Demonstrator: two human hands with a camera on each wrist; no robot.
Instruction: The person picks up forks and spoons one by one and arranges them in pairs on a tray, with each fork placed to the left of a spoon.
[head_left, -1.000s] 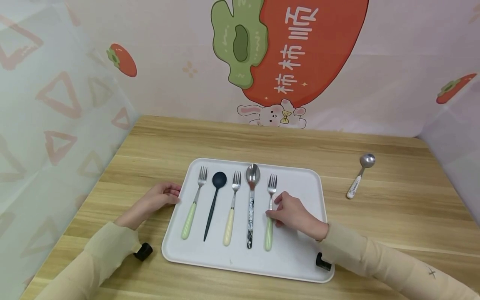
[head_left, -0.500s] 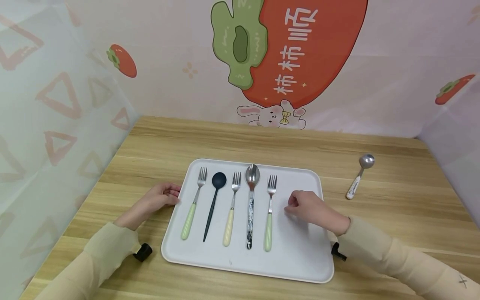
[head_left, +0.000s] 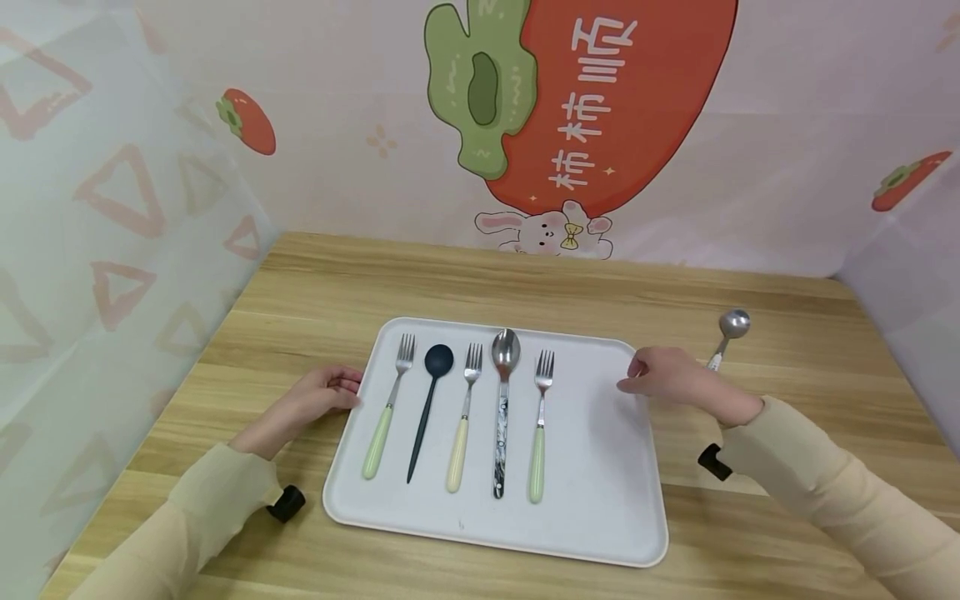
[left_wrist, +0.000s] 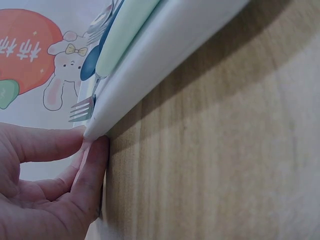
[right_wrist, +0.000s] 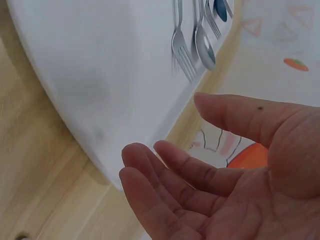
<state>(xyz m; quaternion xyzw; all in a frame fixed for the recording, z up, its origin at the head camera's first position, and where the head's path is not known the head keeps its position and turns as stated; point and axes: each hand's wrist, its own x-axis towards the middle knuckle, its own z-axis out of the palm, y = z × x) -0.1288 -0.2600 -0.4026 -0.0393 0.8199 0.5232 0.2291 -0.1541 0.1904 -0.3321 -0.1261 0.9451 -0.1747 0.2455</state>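
Observation:
A white rectangular tray [head_left: 600, 475] lies on the wooden table, its left rim pinched between the thumb and fingers of my left hand [head_left: 315, 397]. The left wrist view shows that grip [left_wrist: 55, 175] at the tray's edge. On the tray, left to right, lie a green-handled fork [head_left: 380, 433], a black spoon [head_left: 438, 361], a cream-handled fork [head_left: 457, 454], a large spoon with a marbled handle [head_left: 501, 425] and another green-handled fork [head_left: 537, 458]. Over the tray's right rim hovers my right hand [head_left: 675, 379], thumb and fingers apart and holding nothing, as the right wrist view confirms.
A small steel spoon [head_left: 735, 323] with a white handle lies on the table [head_left: 795, 417] right of the tray, its handle partly hidden by my right hand. Printed wall sheets [head_left: 337, 167] enclose the back and sides.
My right hand has left the rightmost green-handled fork and moved right, across the tray to its right rim. The cutlery and my left hand stay put.

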